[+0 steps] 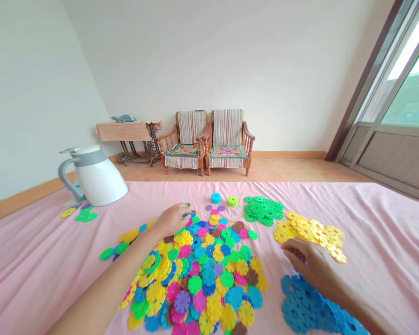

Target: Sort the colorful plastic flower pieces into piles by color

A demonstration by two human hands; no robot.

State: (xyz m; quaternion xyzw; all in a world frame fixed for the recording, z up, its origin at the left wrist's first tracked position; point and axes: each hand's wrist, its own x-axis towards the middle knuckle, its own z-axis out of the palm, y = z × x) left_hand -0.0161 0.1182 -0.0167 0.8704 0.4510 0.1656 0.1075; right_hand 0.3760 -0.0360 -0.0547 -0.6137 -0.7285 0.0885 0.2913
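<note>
L hand (172, 221) curled at the far edge of the mixed heap of plastic snowflake discs (199, 274), fingertips (184, 209) right on a blue disc (189, 215), can't tell if it's actually pinched. R hand (309, 265) half-closed, fingers (289, 251) bent, just beside the yellow pile (310, 235) and above the blue pile (310, 302), hold unclear from here. Green pile (263, 210) sits further back, everything on a pink sheet (38, 260).
</note>
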